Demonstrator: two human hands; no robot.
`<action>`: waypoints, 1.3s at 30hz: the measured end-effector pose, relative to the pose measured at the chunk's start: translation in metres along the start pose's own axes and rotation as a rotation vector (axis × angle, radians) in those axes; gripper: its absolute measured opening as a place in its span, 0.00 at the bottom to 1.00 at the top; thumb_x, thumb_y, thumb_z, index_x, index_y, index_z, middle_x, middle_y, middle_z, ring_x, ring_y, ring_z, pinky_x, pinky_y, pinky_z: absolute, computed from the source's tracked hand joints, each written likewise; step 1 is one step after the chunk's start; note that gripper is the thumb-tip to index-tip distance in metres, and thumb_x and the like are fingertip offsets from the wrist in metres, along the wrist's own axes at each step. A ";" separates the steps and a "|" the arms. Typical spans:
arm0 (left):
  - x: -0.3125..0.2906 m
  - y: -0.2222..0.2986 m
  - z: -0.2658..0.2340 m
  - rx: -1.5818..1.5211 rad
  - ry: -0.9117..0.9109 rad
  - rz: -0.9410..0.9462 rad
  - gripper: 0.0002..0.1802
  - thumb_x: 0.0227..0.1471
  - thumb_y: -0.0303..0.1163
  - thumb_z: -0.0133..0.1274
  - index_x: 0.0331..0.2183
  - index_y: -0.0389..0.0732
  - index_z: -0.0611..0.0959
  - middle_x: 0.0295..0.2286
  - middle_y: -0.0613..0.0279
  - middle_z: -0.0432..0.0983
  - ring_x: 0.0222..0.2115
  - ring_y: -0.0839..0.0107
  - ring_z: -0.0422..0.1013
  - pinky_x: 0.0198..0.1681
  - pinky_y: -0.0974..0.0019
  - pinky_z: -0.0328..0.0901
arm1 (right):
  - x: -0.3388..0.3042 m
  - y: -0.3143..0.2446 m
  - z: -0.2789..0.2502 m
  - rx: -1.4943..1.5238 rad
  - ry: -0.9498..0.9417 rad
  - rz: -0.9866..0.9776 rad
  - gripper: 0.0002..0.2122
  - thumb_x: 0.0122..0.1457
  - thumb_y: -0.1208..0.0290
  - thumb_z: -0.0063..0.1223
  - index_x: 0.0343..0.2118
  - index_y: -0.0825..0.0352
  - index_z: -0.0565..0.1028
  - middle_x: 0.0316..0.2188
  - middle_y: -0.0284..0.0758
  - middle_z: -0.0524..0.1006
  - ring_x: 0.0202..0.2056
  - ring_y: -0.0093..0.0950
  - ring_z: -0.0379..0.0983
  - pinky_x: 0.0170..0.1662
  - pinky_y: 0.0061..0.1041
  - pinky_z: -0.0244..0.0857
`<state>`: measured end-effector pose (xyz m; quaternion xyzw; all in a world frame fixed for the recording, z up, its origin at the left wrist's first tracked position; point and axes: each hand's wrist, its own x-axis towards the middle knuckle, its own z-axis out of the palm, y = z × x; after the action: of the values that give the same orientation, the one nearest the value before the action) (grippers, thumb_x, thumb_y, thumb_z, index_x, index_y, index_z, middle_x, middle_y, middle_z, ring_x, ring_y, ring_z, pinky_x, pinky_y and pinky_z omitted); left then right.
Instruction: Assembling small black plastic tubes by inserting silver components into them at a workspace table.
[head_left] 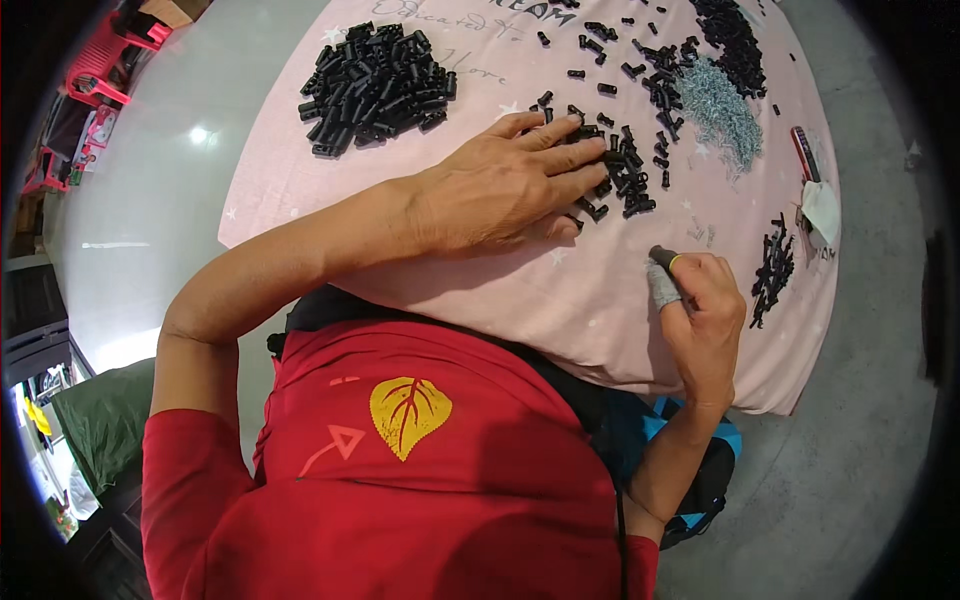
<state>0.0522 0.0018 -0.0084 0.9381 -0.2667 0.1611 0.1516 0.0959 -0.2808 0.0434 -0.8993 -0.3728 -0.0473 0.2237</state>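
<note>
My left hand (500, 185) lies palm down with its fingers spread over a loose group of small black plastic cylindrical pieces (628, 178). Some of those pieces are hidden beneath the fingers. To the right and nearer me, my right hand (708, 310) is curled above the cloth, thumb and forefinger tips together. A grey wrap (662, 285) covers its thumb, and a dark cover with a yellow band (663, 258) sits on the forefinger. Whether anything small is pinched there I cannot make out. A few thin metal bits (702, 235) lie just beyond it.
A pink printed cloth (590, 320) covers the table. On it are a heap of black pieces (375, 85) at left, silvery small parts (722, 115), thin black strips (773, 270), a red-and-black tool (803, 153) and a white item (820, 210) near the right edge.
</note>
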 end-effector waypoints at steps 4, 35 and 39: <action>-0.003 0.017 -0.010 -0.084 -0.047 0.000 0.31 0.61 0.45 0.56 0.61 0.42 0.73 0.64 0.51 0.64 0.67 0.52 0.57 0.69 0.45 0.51 | -0.002 0.005 -0.001 0.049 0.031 0.093 0.08 0.52 0.80 0.62 0.36 0.70 0.81 0.31 0.39 0.79 0.35 0.40 0.75 0.40 0.35 0.69; -0.002 0.066 0.007 -1.489 0.187 -0.637 0.10 0.60 0.25 0.62 0.44 0.35 0.86 0.29 0.66 0.82 0.30 0.83 0.75 0.31 0.78 0.69 | -0.004 -0.032 0.031 1.080 0.054 0.372 0.11 0.63 0.83 0.56 0.48 0.73 0.78 0.41 0.32 0.81 0.41 0.17 0.76 0.45 0.17 0.70; -0.003 0.064 0.007 -1.469 0.173 -0.633 0.10 0.60 0.26 0.62 0.44 0.35 0.86 0.31 0.66 0.82 0.30 0.82 0.75 0.31 0.77 0.69 | -0.005 -0.031 0.031 1.154 0.016 0.387 0.11 0.64 0.81 0.54 0.49 0.72 0.77 0.40 0.31 0.81 0.38 0.12 0.73 0.36 0.13 0.66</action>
<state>0.0159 -0.0514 -0.0033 0.6141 -0.0131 -0.0339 0.7884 0.0680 -0.2508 0.0255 -0.6840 -0.1664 0.1972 0.6823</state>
